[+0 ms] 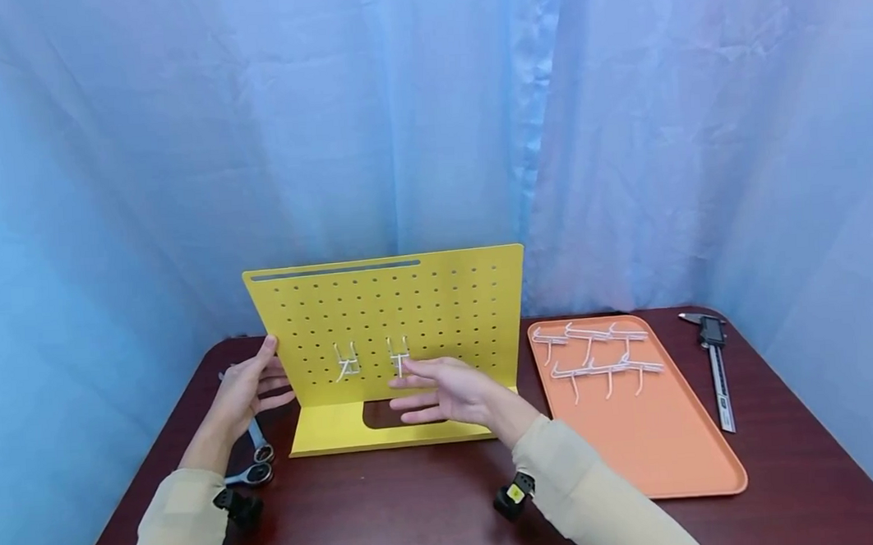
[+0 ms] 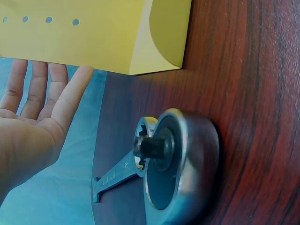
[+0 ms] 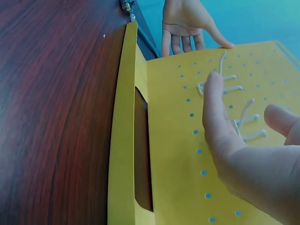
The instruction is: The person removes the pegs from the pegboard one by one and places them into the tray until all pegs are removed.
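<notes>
A yellow pegboard [image 1: 446, 321] stands on its folded base, with two white wire hooks on its front: a left hook [image 1: 348, 364] and a right hook [image 1: 399, 357]. My left hand [image 1: 246, 389] is at the board's left edge, fingers extended and partly behind it; the thumb [image 2: 77, 89] touches the edge. In front of the board, my right hand [image 1: 450, 393] is held beside the right hook with fingers extended and thumb apart, gripping nothing. The right wrist view shows both hooks, one partly covered by a fingertip.
On the right, an orange tray [image 1: 638, 451] carries several white hooks [image 1: 608, 368]. Beyond it lies a digital caliper [image 1: 715, 357]. Left of the board are a ratchet wrench [image 2: 187, 164] and a combination wrench [image 2: 117, 176]. A blue curtain [image 1: 399, 126] hangs behind the table.
</notes>
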Available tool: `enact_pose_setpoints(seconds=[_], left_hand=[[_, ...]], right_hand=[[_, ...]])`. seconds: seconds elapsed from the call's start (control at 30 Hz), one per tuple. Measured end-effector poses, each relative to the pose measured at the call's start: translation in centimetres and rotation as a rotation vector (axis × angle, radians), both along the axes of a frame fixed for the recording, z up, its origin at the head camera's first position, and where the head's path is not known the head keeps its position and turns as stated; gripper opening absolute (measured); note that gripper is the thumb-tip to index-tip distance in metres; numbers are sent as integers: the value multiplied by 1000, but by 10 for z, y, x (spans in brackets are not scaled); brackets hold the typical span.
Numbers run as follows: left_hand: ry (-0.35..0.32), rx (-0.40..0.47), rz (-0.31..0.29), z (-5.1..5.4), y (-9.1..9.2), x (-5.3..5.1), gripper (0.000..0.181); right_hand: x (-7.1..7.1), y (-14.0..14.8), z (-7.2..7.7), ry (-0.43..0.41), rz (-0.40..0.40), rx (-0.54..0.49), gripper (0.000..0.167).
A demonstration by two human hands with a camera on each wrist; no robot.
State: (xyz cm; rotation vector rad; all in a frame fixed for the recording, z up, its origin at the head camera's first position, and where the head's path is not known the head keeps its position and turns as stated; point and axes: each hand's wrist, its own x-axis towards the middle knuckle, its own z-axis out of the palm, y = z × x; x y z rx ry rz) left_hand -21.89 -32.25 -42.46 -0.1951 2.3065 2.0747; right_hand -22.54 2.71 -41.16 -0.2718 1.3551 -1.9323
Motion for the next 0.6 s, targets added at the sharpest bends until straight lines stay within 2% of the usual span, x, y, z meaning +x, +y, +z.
enact_pose_setpoints(seconds=[0.27, 0.6], left_hand=[[0, 10, -1, 0, 3, -3, 71], [-3, 14, 5, 0, 0, 0, 69]], right_hand=[[-6, -8, 3, -19, -7, -16, 50], [-8, -15, -6, -65, -43, -49, 44]])
